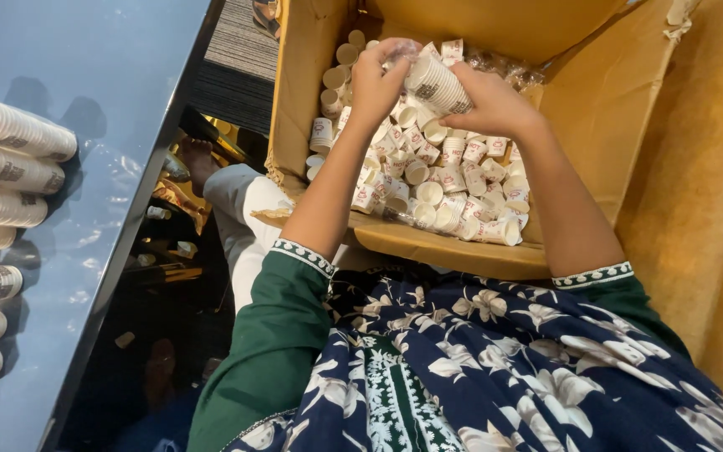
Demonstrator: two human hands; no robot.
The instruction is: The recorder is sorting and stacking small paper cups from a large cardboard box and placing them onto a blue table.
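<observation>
Inside the open cardboard box (604, 109), above a heap of loose paper cups (437, 188), we see both hands closed on one stack of nested cups (437, 84). The right hand (495, 105) wraps the stack's lower end from the side. The left hand (376, 79) curls its fingers over the upper end, where a clear plastic wrap (402, 52) seems to cover the cups, though glare blurs it. Well apart on the left, more cup stacks (10, 172) lie side by side on a glossy table (102, 75).
</observation>
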